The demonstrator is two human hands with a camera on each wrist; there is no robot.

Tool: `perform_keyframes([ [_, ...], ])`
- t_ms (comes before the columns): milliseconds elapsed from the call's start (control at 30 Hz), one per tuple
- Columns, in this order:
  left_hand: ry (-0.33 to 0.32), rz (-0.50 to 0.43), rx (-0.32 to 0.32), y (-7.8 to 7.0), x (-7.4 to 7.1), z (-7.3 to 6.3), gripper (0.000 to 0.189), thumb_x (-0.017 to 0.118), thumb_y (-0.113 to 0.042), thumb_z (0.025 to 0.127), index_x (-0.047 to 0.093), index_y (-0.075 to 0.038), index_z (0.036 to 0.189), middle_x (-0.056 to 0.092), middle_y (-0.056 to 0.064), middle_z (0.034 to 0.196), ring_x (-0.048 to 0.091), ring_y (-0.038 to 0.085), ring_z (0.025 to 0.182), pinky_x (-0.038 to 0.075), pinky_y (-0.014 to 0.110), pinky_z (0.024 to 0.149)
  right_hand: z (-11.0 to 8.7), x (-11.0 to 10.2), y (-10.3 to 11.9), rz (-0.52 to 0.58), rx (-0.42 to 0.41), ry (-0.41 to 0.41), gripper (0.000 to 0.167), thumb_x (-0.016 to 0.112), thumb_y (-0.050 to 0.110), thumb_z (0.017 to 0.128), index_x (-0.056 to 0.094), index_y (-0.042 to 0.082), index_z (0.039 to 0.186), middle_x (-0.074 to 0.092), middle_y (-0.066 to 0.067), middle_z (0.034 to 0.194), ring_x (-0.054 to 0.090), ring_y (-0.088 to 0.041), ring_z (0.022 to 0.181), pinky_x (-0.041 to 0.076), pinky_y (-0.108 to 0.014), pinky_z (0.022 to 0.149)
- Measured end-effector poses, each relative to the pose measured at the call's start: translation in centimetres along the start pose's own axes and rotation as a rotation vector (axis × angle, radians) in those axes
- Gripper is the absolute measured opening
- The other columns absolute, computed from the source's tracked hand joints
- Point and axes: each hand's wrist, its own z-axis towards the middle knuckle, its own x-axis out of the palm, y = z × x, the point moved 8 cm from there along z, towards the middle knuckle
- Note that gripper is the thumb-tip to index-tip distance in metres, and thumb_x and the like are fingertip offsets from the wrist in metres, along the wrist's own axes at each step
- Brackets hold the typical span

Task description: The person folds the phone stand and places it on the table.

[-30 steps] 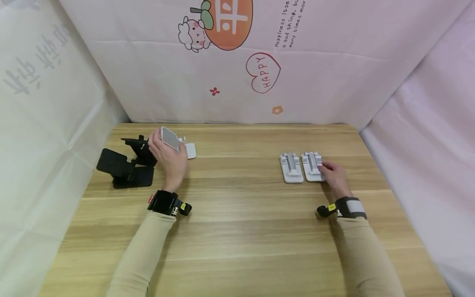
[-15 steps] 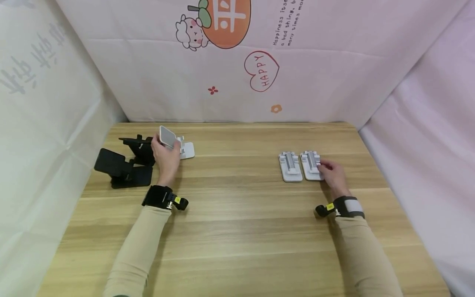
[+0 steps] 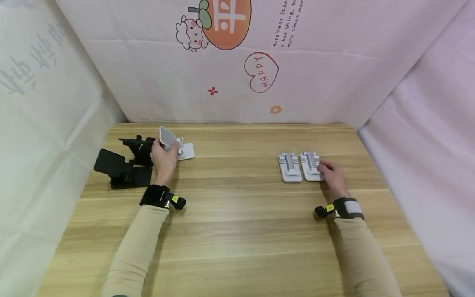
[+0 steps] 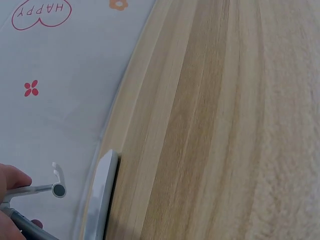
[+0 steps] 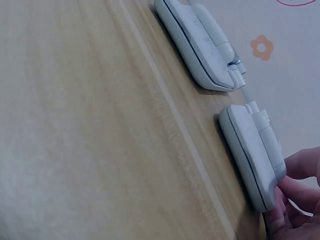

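At the back left, my left hand (image 3: 164, 161) grips an unfolded white phone stand (image 3: 187, 152) by its raised, grey-padded plate. The stand's flat base points right, near the table's back edge; the hand covers part of its arm. In the left wrist view only some fingertips (image 4: 12, 177) show at the left border, on the stand's plate. On the right, my right hand (image 3: 334, 175) holds the right edge of a folded white phone stand (image 5: 250, 155) between thumb and fingers. A second folded white phone stand (image 3: 290, 167) lies just left of it.
Two unfolded black phone stands (image 3: 113, 165) are at the table's left, close beside my left hand. A printed white cloth (image 3: 167, 95) rises behind the wooden table (image 3: 237, 231), and plain cloth hangs along both sides.
My left hand has moved slightly left and lower on the unfolded white stand, showing more of its base and hinge. The right hand keeps its hold on the folded stand.
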Motion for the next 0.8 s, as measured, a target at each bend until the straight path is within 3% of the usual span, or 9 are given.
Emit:
perform_keyframes([
  [167, -0.006, -0.002, 0.042, -0.3, -0.3, -0.2, 0.051, 0.066, -0.020, 0.099, 0.053, 0.004, 0.142, 0.058, 0.025, 0.139, 0.053, 0.041, 0.132, 0.043, 0.050, 0.114, 0.4, -0.5, -0.8, 0.120, 0.056, -0.056, 0.053, 0.050, 0.035, 0.108, 0.049, 0.006, 0.153, 0.050, -0.013, 0.152, 0.052, -0.012, 0.123, 0.043, -0.026, 0.108],
  [433, -0.001, -0.016, 0.083, -0.6, -0.3, -0.7, 0.047, 0.064, -0.021, 0.102, 0.055, 0.002, 0.142, 0.060, 0.026, 0.134, 0.058, 0.042, 0.126, 0.048, 0.052, 0.108, 0.1, -1.6, -1.0, 0.285, 0.073, -0.215, 0.044, 0.054, 0.023, 0.107, 0.054, 0.010, 0.149, 0.060, 0.003, 0.119, 0.056, -0.006, 0.101, 0.046, -0.023, 0.094],
  [567, -0.015, -0.007, 0.102, -0.7, -0.3, -0.7, 0.045, 0.064, -0.020, 0.102, 0.057, 0.003, 0.140, 0.062, 0.026, 0.133, 0.059, 0.041, 0.125, 0.047, 0.052, 0.109, -0.4, -2.4, -0.3, 0.319, -0.012, -0.321, 0.039, 0.055, 0.018, 0.105, 0.057, 0.007, 0.143, 0.058, 0.010, 0.108, 0.053, -0.006, 0.098, 0.044, -0.021, 0.087],
  [800, 0.004, -0.029, 0.147, -1.6, 0.0, -1.3, 0.041, 0.065, -0.020, 0.102, 0.059, 0.002, 0.136, 0.064, 0.026, 0.130, 0.062, 0.040, 0.121, 0.050, 0.052, 0.104, -2.1, -2.3, 3.1, 0.317, -0.195, -0.421, 0.033, 0.053, 0.012, 0.104, 0.060, 0.005, 0.136, 0.058, 0.006, 0.116, 0.051, -0.003, 0.104, 0.043, -0.019, 0.092],
])
